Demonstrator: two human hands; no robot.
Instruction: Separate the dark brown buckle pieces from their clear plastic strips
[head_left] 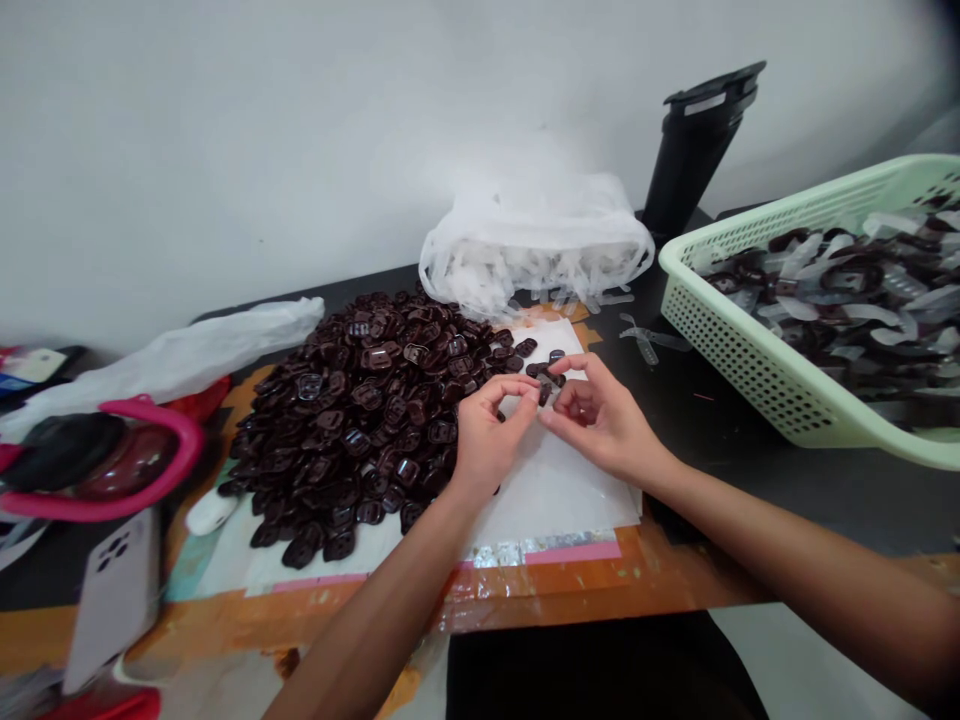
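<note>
1. Your left hand (491, 435) has its thumb and forefinger brought together at the tips, above a white paper sheet (577, 490). Whether anything is gripped there, you can't tell from this view.
2. Your right hand (600, 425) faces it, thumb and forefinger curved with a gap between their tips; its grip is equally unclear.
3. A small dark brown plastic piece (545, 390) shows between your hands, with something translucent beside it. Contact with your fingers is too small to make out.
4. The step in hand looks like close fingertip work on one small part, probably a dark piece with a clear strip.
5. As a judgement, the next move calls for a light, steady pinch on one side and careful alignment from the other.
6. To your left lies a heap of glossy dark brown plastic pieces (375, 420); beyond, a white plastic bag (540, 225) holds translucent strips. The pale green perforated plastic basket (757, 370) at right contains dark pieces and strips together.
</note>
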